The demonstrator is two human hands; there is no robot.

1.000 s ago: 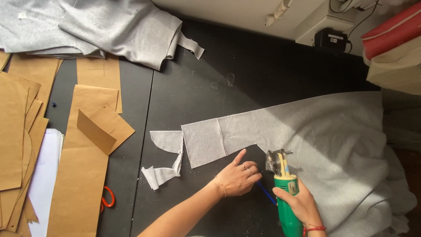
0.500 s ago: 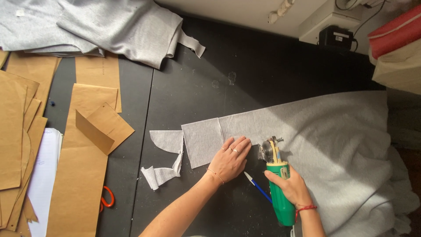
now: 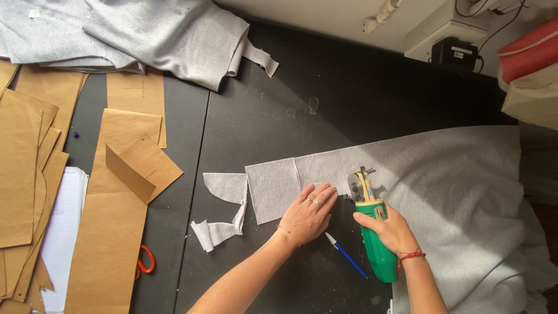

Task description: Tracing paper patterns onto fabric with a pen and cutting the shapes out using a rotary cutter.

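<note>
A green rotary cutter (image 3: 372,232) is gripped by the closed right hand (image 3: 389,229), its blade at the grey fabric (image 3: 453,192) just beyond the fingers. The fabric is pressed flat by the open left hand (image 3: 308,215), which grasps nothing. A blue pen (image 3: 346,254) lies on the tabletop (image 3: 325,93) between both wrists; fabric scraps (image 3: 224,209) are left of the left hand.

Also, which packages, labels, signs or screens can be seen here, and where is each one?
White label: small rectangle on the black box at the top right, text too small to read.
Red bag: far right edge, bulky, with a pale band.
No signs or screens.
</note>
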